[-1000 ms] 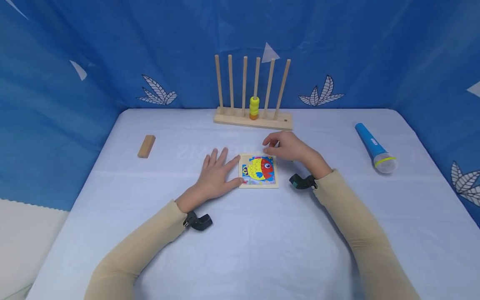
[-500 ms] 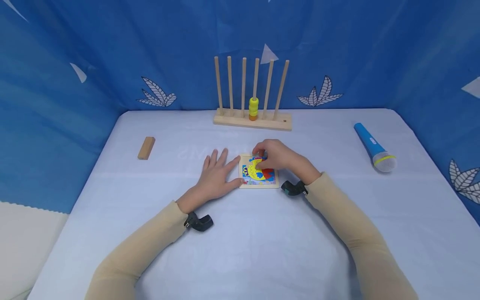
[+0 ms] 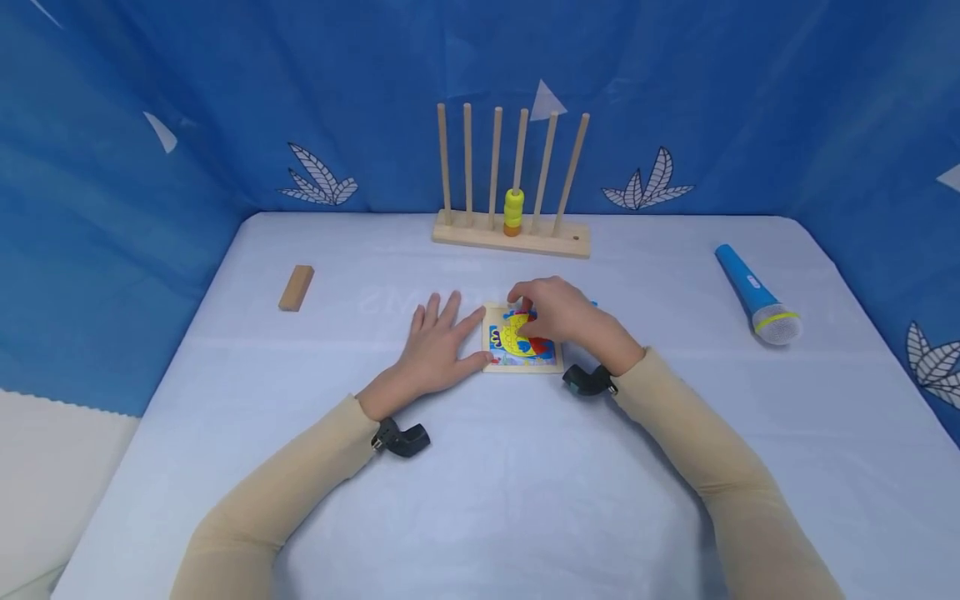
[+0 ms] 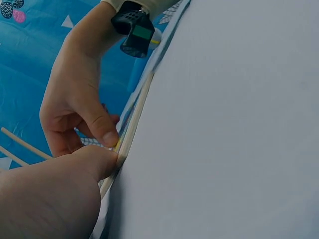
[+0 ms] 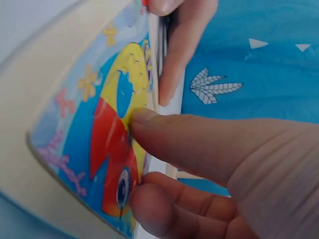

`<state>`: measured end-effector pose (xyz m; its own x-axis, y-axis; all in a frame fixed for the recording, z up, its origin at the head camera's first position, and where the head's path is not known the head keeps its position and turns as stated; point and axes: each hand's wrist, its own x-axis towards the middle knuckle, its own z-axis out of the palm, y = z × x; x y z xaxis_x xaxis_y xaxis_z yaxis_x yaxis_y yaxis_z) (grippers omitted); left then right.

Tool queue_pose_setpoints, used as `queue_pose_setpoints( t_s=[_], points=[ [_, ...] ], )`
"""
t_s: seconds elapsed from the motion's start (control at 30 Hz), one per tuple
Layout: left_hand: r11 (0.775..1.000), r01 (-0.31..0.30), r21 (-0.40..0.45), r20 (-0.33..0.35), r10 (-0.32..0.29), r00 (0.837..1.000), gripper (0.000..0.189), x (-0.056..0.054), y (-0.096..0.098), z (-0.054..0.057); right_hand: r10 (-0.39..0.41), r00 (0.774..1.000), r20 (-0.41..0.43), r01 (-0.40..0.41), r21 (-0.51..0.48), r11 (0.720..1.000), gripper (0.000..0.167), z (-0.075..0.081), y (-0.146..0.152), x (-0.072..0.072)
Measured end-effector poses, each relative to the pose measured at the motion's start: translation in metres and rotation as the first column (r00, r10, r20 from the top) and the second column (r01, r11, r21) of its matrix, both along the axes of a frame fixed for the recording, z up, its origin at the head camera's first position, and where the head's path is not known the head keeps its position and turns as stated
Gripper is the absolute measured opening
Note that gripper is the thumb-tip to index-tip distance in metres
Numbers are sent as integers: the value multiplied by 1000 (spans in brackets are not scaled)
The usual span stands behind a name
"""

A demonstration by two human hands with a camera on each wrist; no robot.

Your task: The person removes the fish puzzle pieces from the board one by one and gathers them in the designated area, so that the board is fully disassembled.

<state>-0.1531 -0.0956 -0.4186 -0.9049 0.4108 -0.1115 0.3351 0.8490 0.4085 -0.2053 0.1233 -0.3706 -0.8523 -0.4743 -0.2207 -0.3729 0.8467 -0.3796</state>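
Note:
A small square jigsaw puzzle (image 3: 504, 348) with a red, yellow and blue fish lies on the table in a pale wooden frame (image 3: 525, 368). My left hand (image 3: 437, 354) rests flat to its left, fingers spread, thumb and index fingertip at the frame's edge. Over the upper right of the picture my right hand (image 3: 558, 310) bends down, covering part of the fish. The right wrist view shows its thumb (image 5: 164, 129) on the yellow body and curled fingers by the eye, pinching at a puzzle piece (image 5: 112, 134) between them.
Behind the puzzle stands a wooden peg rack (image 3: 480, 237) with yellow and orange beads (image 3: 513, 208) on one peg. A wooden block (image 3: 296, 288) lies at left, and a blue toy microphone (image 3: 757, 292) at right. A small blue bit (image 3: 595, 303) shows behind the right wrist.
My right hand has moved left and down from beside the puzzle's upper right corner onto the picture, then stayed there. The left hand has kept its place at the frame.

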Motion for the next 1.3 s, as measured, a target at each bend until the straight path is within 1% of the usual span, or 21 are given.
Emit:
queue_pose_setpoints(
  t_s=[0.07, 0.17, 0.3, 0.43, 0.63, 0.8, 0.93, 1.13, 1.23, 1.3],
  points=[
    [1000, -2, -3, -2, 2, 1000, 75, 0, 0, 1, 2, 1000, -2, -2, -1, 1000, 52, 2, 0, 1],
    [1000, -3, -5, 1, 3, 1000, 75, 0, 0, 1, 11, 1000, 28, -11, -12, 1000, 54, 2, 1, 0],
    [1000, -2, -6, 5, 2, 1000, 76, -1, -1, 0, 24, 996, 83, -22, -22, 1000, 57, -1, 3, -4],
    [1000, -2, 0, 2, 2, 1000, 76, -2, -1, 0, 31, 994, 104, -29, -23, 999, 59, -3, 5, -8],
    [1000, -3, 3, 0, 3, 1000, 76, 0, -1, -1, 41, 995, 91, -41, -2, 999, 58, -4, 5, -7],
    [1000, 4, 1, -5, -4, 1000, 75, 0, 0, -2, 37, 998, 58, -37, 2, 999, 53, -3, 5, -3],
    [1000, 4, -2, -6, -4, 1000, 76, 0, -1, -4, 23, 999, 43, -23, -2, 1000, 49, -2, 3, 0],
    [1000, 7, 4, -12, -7, 1000, 76, 0, -1, -7, -3, 999, 53, 3, -7, 1000, 41, -2, 1, 3],
    [1000, 10, 7, -14, -10, 1000, 76, 0, -1, -6, -18, 998, 64, 18, -1, 1000, 44, -2, 1, 3],
    [1000, 12, 4, -18, -12, 1000, 76, -1, -1, -5, -29, 997, 71, 28, 4, 1000, 51, -2, 1, 2]
  ],
)
